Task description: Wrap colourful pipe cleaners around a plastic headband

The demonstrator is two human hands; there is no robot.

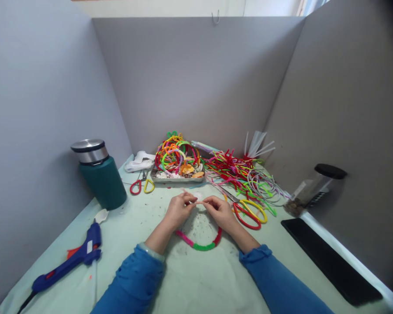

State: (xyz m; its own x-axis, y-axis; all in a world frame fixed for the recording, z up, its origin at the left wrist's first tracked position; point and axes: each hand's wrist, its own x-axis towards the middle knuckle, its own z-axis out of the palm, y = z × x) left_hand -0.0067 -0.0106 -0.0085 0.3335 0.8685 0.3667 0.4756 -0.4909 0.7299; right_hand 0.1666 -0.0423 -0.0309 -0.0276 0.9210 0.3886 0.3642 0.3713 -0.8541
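Note:
My left hand (179, 210) and my right hand (220, 211) meet at the middle of the table, each closed in a pinch. Between their fingertips runs a short, thin, pale orange-pink pipe cleaner (199, 202), its ends hidden by the fingers. Just below, a curved band wrapped in pink, green and red pipe cleaner (203, 247) lies on the cloth. Its upper part is hidden behind my hands, so I cannot tell whether it closes into a ring. Large scissors (247, 213) with red and yellow handles lie just right of my right hand.
A tray (178, 179) of colourful loops stands at the back, beside a heap of pipe cleaners (231, 168). On the left are a green bottle (105, 183), a blue glue gun (72, 266) and smaller scissors (140, 186). A jar (309, 192) and black strip (330, 261) are right.

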